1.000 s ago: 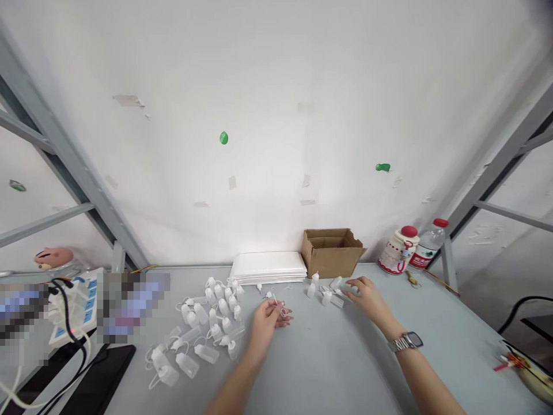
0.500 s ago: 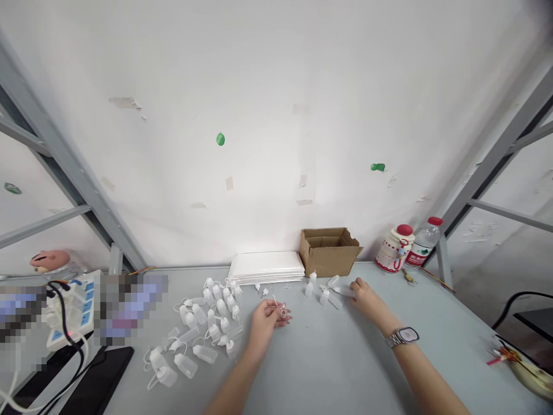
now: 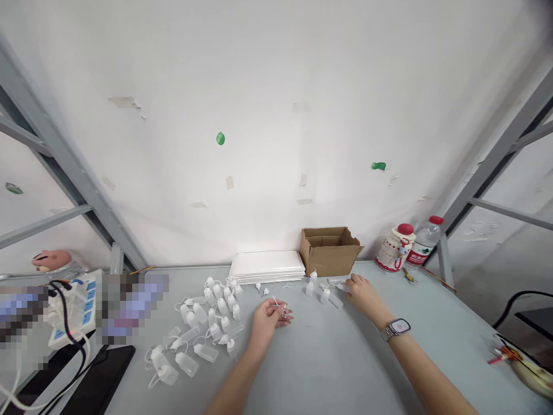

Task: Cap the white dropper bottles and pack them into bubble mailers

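Note:
My left hand is closed above the middle of the table, pinching a small white cap strap with a ring at its end. To its left lie several translucent squeeze bottles with white nozzle caps and looped straps, some standing and others on their sides. My right hand reaches to the far right side, fingers closed on the end of a translucent squeeze bottle lying down. Its fingertips are partly hidden. Beside it, a capped bottle and another small bottle stand upright.
A cardboard box stands against the wall beside a stack of white sheets. Loose nozzle caps lie before the stack. At the right are a red-lidded jug and a water bottle; at the left, a power strip with cables.
My right hand has shifted slightly left and away from me, pushing in among the bottles near the box. My left hand stays almost in place with the strap.

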`<state>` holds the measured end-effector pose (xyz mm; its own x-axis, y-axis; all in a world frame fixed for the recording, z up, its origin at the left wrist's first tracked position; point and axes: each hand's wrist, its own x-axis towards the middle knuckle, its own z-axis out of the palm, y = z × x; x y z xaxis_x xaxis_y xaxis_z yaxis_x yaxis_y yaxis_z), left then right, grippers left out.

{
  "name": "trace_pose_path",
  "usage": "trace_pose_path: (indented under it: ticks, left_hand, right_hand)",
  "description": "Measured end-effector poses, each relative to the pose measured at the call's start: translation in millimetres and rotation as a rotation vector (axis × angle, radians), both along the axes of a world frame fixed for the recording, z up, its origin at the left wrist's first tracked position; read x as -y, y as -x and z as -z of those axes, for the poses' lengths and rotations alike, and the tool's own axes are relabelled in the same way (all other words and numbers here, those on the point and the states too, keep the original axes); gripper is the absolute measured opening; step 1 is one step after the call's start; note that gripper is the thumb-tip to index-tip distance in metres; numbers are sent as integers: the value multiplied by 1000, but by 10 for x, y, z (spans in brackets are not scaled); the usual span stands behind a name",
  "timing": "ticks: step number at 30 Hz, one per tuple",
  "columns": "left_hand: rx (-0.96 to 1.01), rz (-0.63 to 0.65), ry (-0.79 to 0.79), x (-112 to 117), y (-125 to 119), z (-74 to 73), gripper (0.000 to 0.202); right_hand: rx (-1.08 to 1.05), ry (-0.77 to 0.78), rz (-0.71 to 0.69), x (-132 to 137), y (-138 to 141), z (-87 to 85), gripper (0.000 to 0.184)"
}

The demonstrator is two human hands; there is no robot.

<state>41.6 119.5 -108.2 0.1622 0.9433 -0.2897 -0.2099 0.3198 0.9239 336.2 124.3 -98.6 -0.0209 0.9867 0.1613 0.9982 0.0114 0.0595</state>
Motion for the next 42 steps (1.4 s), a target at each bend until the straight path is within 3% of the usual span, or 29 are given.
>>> trace_pose_path:
  ticks: [4,8,12,16,20,23,25,28,30,37,40,42]
  left_hand:
    - [21,-17,22,-15,0,4,45]
    - [27,-21,17,-14,-11,14,46]
    - [37,-22,19,-1,-16,13,48]
    - [53,-23,25,-4,-11,23,48]
    - [73,-37,18,-14,-6,43,49]
    - [78,-24,22,-10,1,30,50]
    - [89,-16,34,-5,7,6,50]
    - [114,-29,56,-1,20,-34,48]
    - [128,-41,65,-1,29,-53,47]
    - [175,-58,65,19,46,-105,52]
    - [179,-75,57,29,48,-133,54]
    - [175,-95,53,31,54,-151,54]
  right_hand:
    - [-196,-51,120,-68,-76,-18,18]
    - [-386,-63,274,-87,-211,74,22]
    - [-469,-41,334,-70,-246,157,28]
    - [-507,-48,356,-20,-261,135,39]
    - [-489,-241,380,80,-199,-8,58]
    - [-359,-409,323,111,-24,-155,49]
    - [-257,-287,282,75,135,-228,37]
    - [-110,50,267,-46,350,-258,26]
    - [-59,147,251,-135,437,-233,24]
    - [-29,154,207,-268,474,-201,23]
    - [-38,110,224,-188,457,-340,18]
    - [-148,-35,236,-72,471,-485,12]
